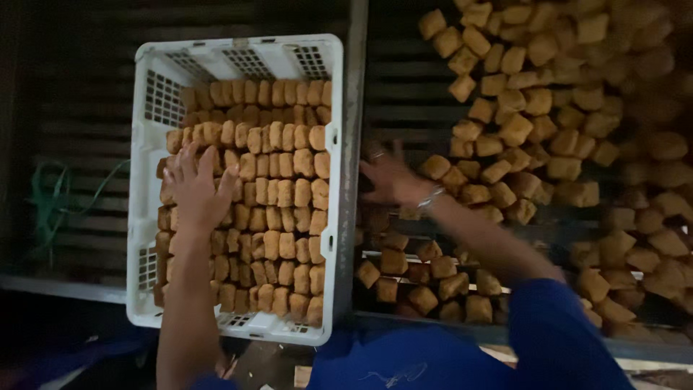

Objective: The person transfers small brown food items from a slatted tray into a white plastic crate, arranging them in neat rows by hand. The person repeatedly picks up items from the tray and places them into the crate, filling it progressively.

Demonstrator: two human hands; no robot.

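A white plastic crate (148,148) stands in front of me, filled with neat rows of golden-brown fried tofu cubes (281,195). My left hand (196,189) lies flat, fingers spread, on the cubes at the crate's left side. My right hand (386,177), a bracelet on the wrist, hovers with fingers apart just right of the crate, over a dark slatted rack, next to a loose pile of the same cubes (548,123). It holds nothing that I can see. My blue sleeve (556,325) covers the upper right arm.
The loose cubes spread over the slatted rack (404,94) from the top right down to the bottom right. Dark wooden slats lie left of the crate, with a green cord (50,198) on them. A metal edge (58,289) runs along the near side.
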